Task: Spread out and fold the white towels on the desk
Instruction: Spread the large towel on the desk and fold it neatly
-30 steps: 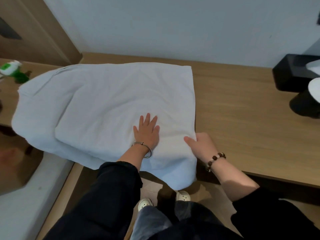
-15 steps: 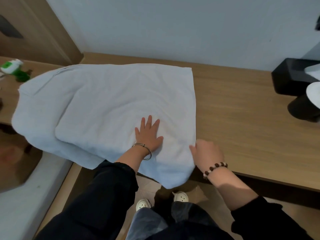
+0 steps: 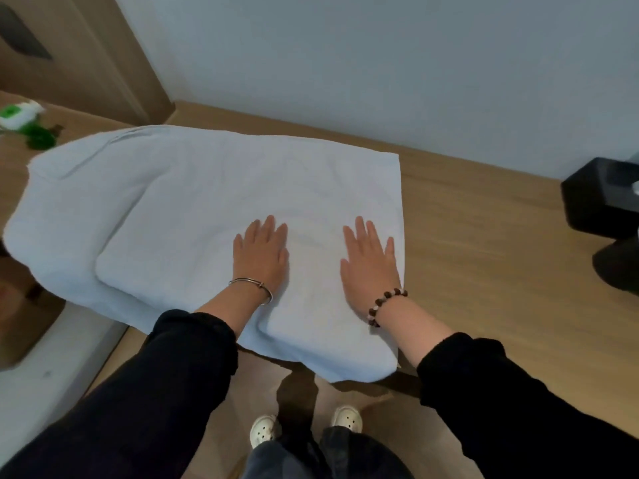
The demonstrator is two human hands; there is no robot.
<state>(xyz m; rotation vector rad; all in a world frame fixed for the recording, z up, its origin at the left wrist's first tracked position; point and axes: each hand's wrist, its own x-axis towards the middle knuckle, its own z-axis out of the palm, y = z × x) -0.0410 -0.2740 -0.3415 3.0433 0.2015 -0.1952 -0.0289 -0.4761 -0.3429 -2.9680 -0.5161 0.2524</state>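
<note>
A large white towel [image 3: 207, 202] lies on the wooden desk [image 3: 484, 243], folded over so that an upper layer covers a wider lower layer. Its near edge hangs over the desk's front edge. My left hand [image 3: 261, 254], with a metal bangle at the wrist, lies flat on the towel's middle with straight fingers. My right hand [image 3: 370, 264], with a bead bracelet, presses flat on the towel near its right edge.
A black box [image 3: 598, 195] and a dark round object [image 3: 619, 267] stand at the desk's right end. A green and white item [image 3: 20, 115] lies on a lower surface at far left. A wall runs behind the desk. My shoes show below.
My right hand let go of the towel's right front corner and moved up onto the towel, now flat. The left hand stayed flat in the middle. The camera moved closer.
</note>
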